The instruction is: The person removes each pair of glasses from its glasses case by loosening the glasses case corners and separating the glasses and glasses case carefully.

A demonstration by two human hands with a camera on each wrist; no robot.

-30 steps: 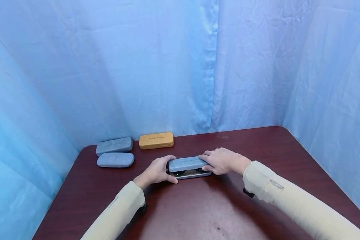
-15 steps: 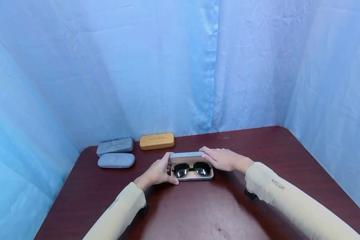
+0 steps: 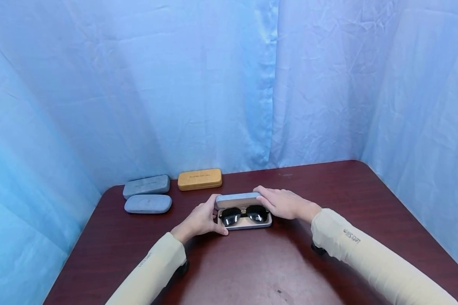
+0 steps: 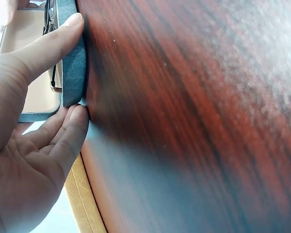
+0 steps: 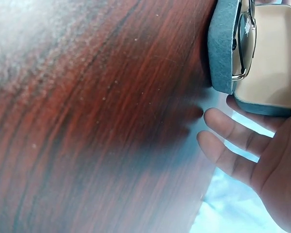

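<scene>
Three closed cases (image 3: 148,203) (far left), well apart

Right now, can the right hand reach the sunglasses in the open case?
Probably yes. The case lies open, the sunglasses are uncovered, and the right hand rests on the raised lid beside them.

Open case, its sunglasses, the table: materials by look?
Open case: grey matte, felt-like covering over a rigid shell, beige smooth lining. Sunglasses: glossy dark lenses, thin metal-looking frame. Table: reddish wood-grain, semi-gloss, possibly laminate.
</scene>
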